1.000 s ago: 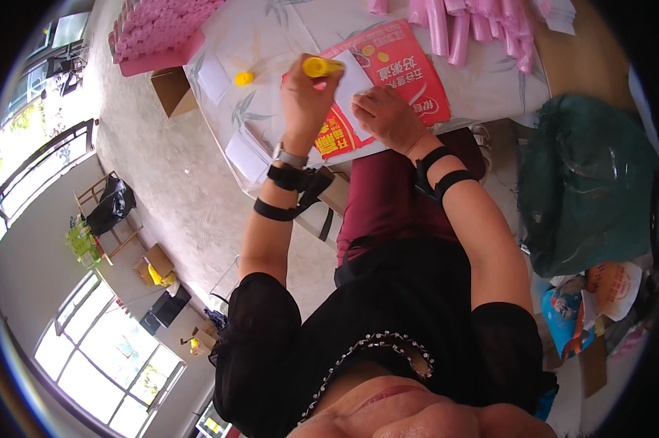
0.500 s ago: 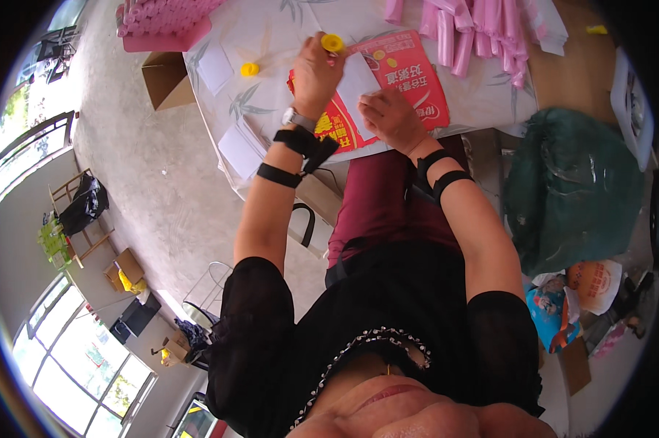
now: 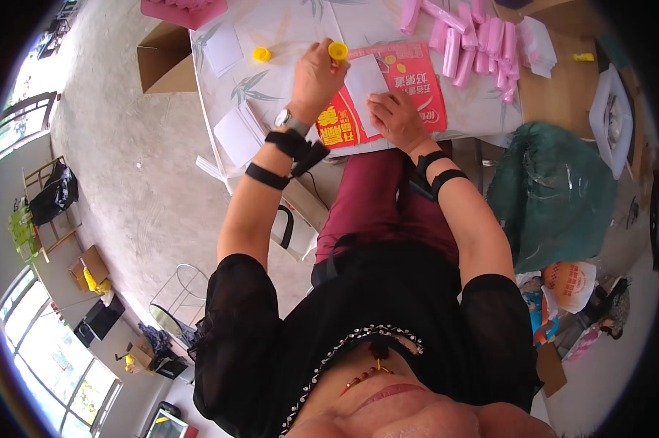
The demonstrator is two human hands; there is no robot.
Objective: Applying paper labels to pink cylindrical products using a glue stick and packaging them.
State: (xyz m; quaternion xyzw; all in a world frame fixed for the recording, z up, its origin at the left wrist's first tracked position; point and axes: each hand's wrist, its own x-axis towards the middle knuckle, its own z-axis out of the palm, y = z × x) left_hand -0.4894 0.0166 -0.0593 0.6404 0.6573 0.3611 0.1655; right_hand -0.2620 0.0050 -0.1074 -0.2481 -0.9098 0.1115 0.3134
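Observation:
My left hand [image 3: 315, 82] is closed around a small yellow thing with a round, hollow-looking end [image 3: 337, 51]; the rest of it is hidden by my fingers. Beneath and beside it, a white sheet of paper [image 3: 366, 79] lies on a red and yellow printed sheet [image 3: 426, 87] near the table's front edge. My right hand [image 3: 399, 120] rests on the white paper, its fingers curled and pressed together at the paper's right side. On the tablecloth to the left sits a yellow cap [image 3: 261, 55].
A stack of white papers [image 3: 238, 139] lies at the table's left edge, with another white sheet [image 3: 222, 52] beyond it. Pink rolls [image 3: 464, 51] are piled at the back right beside white printed packets [image 3: 537, 45]. A dark green sack [image 3: 552, 197] stands to the right.
The whole view has shifted slightly. Both hands stay at the white paper, my left still holding the yellow thing; my right fingers rest a little flatter on the paper.

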